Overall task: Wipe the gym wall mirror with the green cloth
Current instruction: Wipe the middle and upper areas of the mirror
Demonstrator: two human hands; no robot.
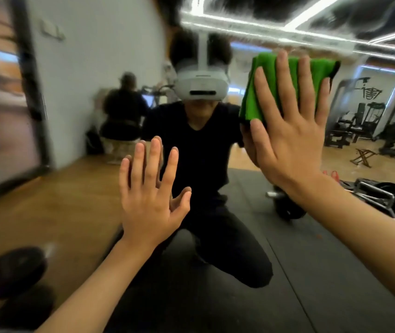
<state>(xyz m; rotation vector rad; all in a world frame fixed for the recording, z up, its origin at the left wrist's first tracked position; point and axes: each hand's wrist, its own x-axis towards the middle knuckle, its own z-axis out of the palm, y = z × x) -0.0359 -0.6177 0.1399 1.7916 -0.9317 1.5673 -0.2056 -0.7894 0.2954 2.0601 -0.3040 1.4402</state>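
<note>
Two hands are up against the mirror (215, 152) in the one view we have, from the head camera. Our right hand (290, 131) lies flat with fingers spread over the green cloth (285, 75), pinning the folded cloth to the glass rather than closing around it; so the grip here is a wide, open palm pressing the cloth. The cloth sits high and to the right, level with the reflected headset. Our left hand (150, 188) is lower and nearer the middle, also open with fingers splayed and holding nothing; whether it touches the glass we cannot tell for sure, though the reflected fingertips meet it closely.

We judge the wiping to be under way, with much glass left to cover. What could go wrong: since only palm pressure holds the cloth, a fast stroke or a lighter press could let it slide out and drop to the black mat (312, 272). A bare left palm on the glass would likely leave smears. The weight plate (13, 272) at lower left lies near our knees if we shift sideways.
</note>
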